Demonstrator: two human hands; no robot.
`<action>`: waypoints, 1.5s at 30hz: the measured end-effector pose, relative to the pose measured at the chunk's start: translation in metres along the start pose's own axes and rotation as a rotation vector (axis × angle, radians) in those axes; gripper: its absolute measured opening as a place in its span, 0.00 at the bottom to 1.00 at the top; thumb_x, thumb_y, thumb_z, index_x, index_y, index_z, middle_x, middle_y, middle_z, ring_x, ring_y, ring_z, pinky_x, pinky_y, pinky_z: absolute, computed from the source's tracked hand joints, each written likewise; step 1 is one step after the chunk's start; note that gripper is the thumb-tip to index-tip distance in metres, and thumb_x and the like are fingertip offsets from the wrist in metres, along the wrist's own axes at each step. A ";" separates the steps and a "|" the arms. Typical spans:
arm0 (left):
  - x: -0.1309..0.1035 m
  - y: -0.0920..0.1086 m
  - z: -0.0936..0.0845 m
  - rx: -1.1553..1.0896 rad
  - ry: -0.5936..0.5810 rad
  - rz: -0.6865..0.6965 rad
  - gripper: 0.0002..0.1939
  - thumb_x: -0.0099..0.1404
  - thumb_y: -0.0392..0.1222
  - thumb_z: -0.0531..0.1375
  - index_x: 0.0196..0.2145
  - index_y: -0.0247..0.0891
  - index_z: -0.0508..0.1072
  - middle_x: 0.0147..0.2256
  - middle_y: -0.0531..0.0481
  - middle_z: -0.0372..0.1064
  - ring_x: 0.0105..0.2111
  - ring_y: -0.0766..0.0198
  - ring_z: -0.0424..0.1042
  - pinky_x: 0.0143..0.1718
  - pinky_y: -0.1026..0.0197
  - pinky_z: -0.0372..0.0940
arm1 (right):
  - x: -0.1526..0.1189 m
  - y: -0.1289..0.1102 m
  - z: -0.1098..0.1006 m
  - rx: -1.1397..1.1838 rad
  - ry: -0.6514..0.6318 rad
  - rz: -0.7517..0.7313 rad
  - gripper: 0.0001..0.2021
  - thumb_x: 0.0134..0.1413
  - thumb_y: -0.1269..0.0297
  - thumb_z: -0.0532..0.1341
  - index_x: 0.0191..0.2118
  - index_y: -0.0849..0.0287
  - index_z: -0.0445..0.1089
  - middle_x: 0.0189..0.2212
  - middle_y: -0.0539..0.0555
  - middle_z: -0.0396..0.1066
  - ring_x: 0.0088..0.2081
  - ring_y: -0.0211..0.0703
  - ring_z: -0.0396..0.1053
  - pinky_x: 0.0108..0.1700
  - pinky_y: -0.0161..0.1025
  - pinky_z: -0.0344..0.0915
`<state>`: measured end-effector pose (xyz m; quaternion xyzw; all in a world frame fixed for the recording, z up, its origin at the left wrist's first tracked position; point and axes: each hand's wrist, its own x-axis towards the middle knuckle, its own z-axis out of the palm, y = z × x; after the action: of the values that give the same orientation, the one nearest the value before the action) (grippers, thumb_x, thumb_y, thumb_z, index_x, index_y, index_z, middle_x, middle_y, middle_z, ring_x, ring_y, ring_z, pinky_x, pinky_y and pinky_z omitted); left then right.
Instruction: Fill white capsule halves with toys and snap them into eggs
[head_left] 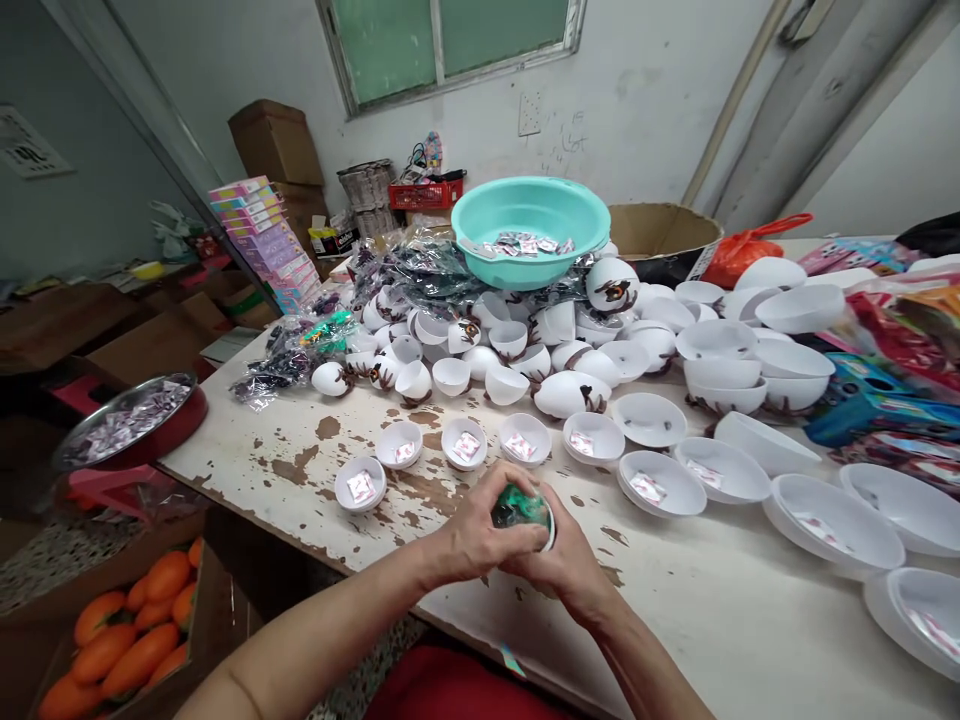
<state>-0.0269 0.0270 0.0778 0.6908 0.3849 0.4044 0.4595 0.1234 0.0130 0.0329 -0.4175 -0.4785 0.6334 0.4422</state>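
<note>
Carton: we are seeing smooth, elongated orange pieces (142, 660) lying heaped in a cardboard carton (217, 590) below the table.
Red pan: we are finding small sachets (142, 415) filling a round pan (193, 425) beside the table's left end.
Table edge: the table (240, 450), its white surface flaking to brown, is slanting its front edge from the pan toward our body, leaving open room at the left corner.
Small bowls: smooth white bowls (387, 440) are standing mouth-up in a row, sachets lying inside.
Left hand: we are curling the fingers of our left hand (476, 530) around a glossy, crumpled green bundle (523, 507).
White shell: we are holding the shell (553, 530) above the table's front edge, bundle in its mouth; the mouth is facing up toward us, while our hands are hiding its long axis.
Teal basin: a smooth basin (517, 272) is resting behind, holding more sachets.
Right hand: our right hand (566, 555) is cupping the shell, fingers grasping its side.
Right side: larger-looking bowls (862, 508) are crowding toward the edge, leaving bare table between them and our right arm.
</note>
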 end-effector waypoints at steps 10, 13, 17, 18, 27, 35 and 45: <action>0.106 -0.057 -0.153 0.574 0.583 -0.504 0.09 0.49 0.36 0.67 0.26 0.37 0.70 0.43 0.40 0.71 0.59 0.40 0.54 0.60 0.41 0.46 | -0.015 0.010 -0.016 0.265 0.142 0.106 0.35 0.27 0.56 0.76 0.47 0.55 0.68 0.39 0.57 0.76 0.39 0.57 0.73 0.37 0.48 0.71; 0.109 -0.066 -0.167 0.547 0.566 -0.527 0.14 0.50 0.37 0.65 0.18 0.38 0.62 0.29 0.46 0.69 0.54 0.43 0.60 0.56 0.47 0.52 | -0.018 0.011 -0.021 0.352 0.130 0.093 0.34 0.25 0.56 0.76 0.45 0.55 0.70 0.40 0.57 0.76 0.42 0.59 0.73 0.42 0.51 0.71; 0.080 -0.049 -0.170 0.403 0.625 -0.418 0.10 0.57 0.44 0.61 0.24 0.37 0.65 0.29 0.49 0.68 0.44 0.53 0.68 0.45 0.58 0.61 | -0.025 0.020 -0.030 0.397 0.162 0.070 0.32 0.26 0.53 0.75 0.44 0.54 0.72 0.41 0.57 0.76 0.45 0.61 0.72 0.51 0.56 0.68; 0.065 -0.043 -0.165 0.358 0.633 -0.389 0.10 0.59 0.46 0.59 0.28 0.37 0.67 0.31 0.49 0.69 0.42 0.56 0.69 0.42 0.59 0.63 | -0.027 0.023 -0.032 0.400 0.170 0.068 0.32 0.26 0.53 0.75 0.44 0.54 0.72 0.40 0.56 0.76 0.45 0.61 0.72 0.52 0.57 0.67; -0.067 -0.063 -0.034 -0.459 0.427 -0.714 0.22 0.53 0.51 0.66 0.42 0.36 0.72 0.40 0.40 0.74 0.35 0.56 0.74 0.32 0.55 0.72 | -0.043 0.041 -0.041 0.378 0.176 0.112 0.34 0.30 0.55 0.75 0.49 0.54 0.70 0.47 0.60 0.74 0.51 0.65 0.70 0.56 0.63 0.63; -0.072 -0.066 -0.043 0.069 0.488 -0.556 0.28 0.55 0.58 0.66 0.50 0.44 0.72 0.53 0.44 0.65 0.59 0.46 0.59 0.63 0.43 0.51 | -0.062 0.034 -0.044 0.250 0.201 0.124 0.32 0.35 0.55 0.75 0.49 0.54 0.68 0.47 0.59 0.75 0.50 0.62 0.71 0.56 0.59 0.65; -0.055 -0.048 -0.046 0.948 -0.330 -0.174 0.41 0.55 0.35 0.65 0.63 0.49 0.55 0.66 0.43 0.49 0.63 0.44 0.53 0.59 0.45 0.58 | -0.061 0.013 -0.032 0.189 0.141 0.223 0.34 0.36 0.56 0.75 0.50 0.56 0.64 0.47 0.60 0.72 0.47 0.58 0.71 0.37 0.47 0.74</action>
<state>-0.0969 0.0059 0.0328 0.8435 0.5044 0.0310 0.1820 0.1675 -0.0405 0.0204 -0.4680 -0.3351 0.6900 0.4388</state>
